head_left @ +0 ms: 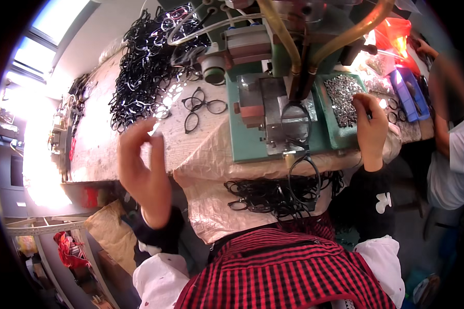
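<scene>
My left hand [145, 172] is raised in front of the bench's left part, somewhat blurred, thumb and fingers apart with nothing seen between them. Over a green tray [336, 140] of small silvery metal parts [340, 98], my right hand [372, 129] has its fingertips pinched together. Anything in that pinch is too small to make out. A black eyeglass frame [319, 177] sits at the green machine [242, 144], one rim under its head and the other hanging past the front edge. Neither hand touches this frame.
A heap of black eyeglass frames [139, 72] covers the bench's back left; two loose frames [195, 105] lie nearer. More frames [263, 198] rest on the cloth at my lap. A blue bin [410, 95] stands right, beside another person's arm [441, 136]. Hoses [335, 44] hang above the machine.
</scene>
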### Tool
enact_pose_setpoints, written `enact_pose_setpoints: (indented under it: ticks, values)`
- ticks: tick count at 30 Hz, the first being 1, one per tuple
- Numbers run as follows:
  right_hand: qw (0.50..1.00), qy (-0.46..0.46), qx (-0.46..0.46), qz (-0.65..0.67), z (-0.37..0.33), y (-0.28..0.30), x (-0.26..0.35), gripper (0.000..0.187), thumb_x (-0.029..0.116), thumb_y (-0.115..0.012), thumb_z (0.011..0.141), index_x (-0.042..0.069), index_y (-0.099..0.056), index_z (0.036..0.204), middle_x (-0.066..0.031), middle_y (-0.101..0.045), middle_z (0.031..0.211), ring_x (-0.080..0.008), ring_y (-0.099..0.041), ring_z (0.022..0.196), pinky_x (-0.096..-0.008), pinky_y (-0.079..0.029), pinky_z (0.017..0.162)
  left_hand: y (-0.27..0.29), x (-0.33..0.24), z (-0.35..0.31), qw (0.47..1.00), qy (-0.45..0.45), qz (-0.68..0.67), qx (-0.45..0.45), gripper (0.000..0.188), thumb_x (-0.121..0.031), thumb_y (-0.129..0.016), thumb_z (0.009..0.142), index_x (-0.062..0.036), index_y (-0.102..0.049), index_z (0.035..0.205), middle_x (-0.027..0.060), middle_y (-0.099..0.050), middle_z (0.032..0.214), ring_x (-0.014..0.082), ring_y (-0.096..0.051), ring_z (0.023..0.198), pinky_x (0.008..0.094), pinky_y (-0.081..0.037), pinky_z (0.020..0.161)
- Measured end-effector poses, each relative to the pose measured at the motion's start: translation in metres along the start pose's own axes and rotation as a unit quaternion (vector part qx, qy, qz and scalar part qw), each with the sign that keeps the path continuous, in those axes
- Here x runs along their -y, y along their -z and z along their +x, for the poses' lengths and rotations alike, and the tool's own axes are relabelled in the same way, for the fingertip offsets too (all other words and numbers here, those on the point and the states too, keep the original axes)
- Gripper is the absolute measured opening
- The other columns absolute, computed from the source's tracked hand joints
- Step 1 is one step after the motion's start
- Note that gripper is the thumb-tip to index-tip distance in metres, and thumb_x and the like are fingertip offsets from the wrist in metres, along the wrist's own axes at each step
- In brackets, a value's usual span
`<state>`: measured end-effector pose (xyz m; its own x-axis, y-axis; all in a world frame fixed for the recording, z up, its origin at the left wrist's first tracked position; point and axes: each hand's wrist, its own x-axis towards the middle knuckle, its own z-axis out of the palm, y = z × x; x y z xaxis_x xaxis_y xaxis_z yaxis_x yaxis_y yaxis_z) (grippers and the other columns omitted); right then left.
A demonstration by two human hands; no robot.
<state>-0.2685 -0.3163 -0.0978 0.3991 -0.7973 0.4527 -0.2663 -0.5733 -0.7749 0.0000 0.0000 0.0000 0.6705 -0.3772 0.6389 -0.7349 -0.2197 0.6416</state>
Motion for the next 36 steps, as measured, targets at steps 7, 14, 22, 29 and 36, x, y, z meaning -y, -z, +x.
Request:
enact_pose_setpoints:
  ticks: [7,14,22,29,36]
  values:
    - [1.0,-0.001,0.01,-0.021,-0.008,-0.001,0.02,0.012,0.004,-0.074,0.089,0.001,-0.074,0.1,-0.0087,-0.073,0.088,-0.0157,-0.068,0.08,-0.0288,-0.053,0.076,-0.083,0.073,0.029,0.959,-0.034,0.27,0.081,0.021,-0.01,-0.075,0.078,-0.0069,-0.069,0.098,0.0128,-0.067,0.092,0.0354,-0.063,0.095,0.0445,-0.049,0.082]
    - [0.996,-0.06,-0.064,0.013,-0.039,0.049,0.011,0.011,-0.001,-0.075,0.084,0.0,-0.073,0.095,-0.0092,-0.071,0.087,-0.0179,-0.068,0.083,-0.031,-0.052,0.076,-0.107,0.147,-0.008,0.954,-0.066,0.257,0.143,0.018,0.0,-0.06,0.078,-0.0067,-0.063,0.094,0.0125,-0.065,0.089,0.0366,-0.063,0.089,0.0497,-0.048,0.074]
    - [0.976,0.087,0.031,0.195,0.006,-0.023,0.124,0.028,-0.003,-0.075,0.077,0.0,-0.068,0.104,-0.0089,-0.07,0.092,-0.0205,-0.068,0.086,-0.032,-0.053,0.078,-0.083,0.124,0.004,0.889,0.328,-0.318,-0.005,0.033,-0.004,-0.051,0.1,-0.0031,-0.057,0.132,0.0039,-0.056,0.097,0.0157,-0.058,0.082,0.0316,-0.05,0.077]
    - [0.946,-0.03,0.032,0.32,-0.007,-0.051,0.126,0.041,-0.003,-0.074,0.082,-0.002,-0.061,0.121,-0.0045,-0.07,0.092,-0.0115,-0.067,0.087,-0.0265,-0.051,0.081,-0.038,0.022,-0.021,0.749,0.299,-0.591,0.025,0.028,-0.021,-0.047,0.11,-0.0035,-0.053,0.131,0.0036,-0.051,0.097,0.0134,-0.052,0.081,0.0297,-0.049,0.078]
    - [0.911,-0.099,0.074,0.393,-0.007,-0.04,0.152,0.049,-0.003,-0.071,0.085,-0.003,-0.055,0.132,-0.0059,-0.071,0.1,-0.0093,-0.064,0.094,-0.0251,-0.048,0.089,-0.068,-0.082,0.031,0.962,-0.225,-0.15,-0.043,0.012,-0.005,-0.05,0.102,0.001,-0.057,0.109,0.0168,-0.057,0.11,0.0256,-0.062,0.085,0.0365,-0.056,0.073]
